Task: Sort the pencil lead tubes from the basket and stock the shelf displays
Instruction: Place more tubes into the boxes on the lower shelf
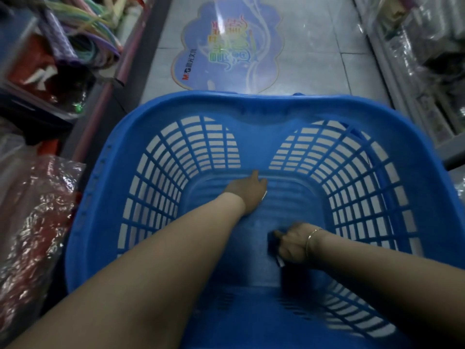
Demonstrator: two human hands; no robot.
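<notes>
Small dark pencil lead tubes (274,245), blurred, gripped in the right hand (293,244) low inside the blue basket (151,117); perhaps one pale sliver just beside the left hand (247,192), fingers reaching to the basket floor, grip impossible to tell. Little else visible down there: probably the final pickings, sorting nearly done, shelf stocking not yet shown. Floor sticker (226,46) beyond both hands.

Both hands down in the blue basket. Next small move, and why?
Probably lift the right hand out toward the shelves: it already grips small dark items, likely lead tubes. The left hand reaches along the basket floor, where little else shows.
</notes>
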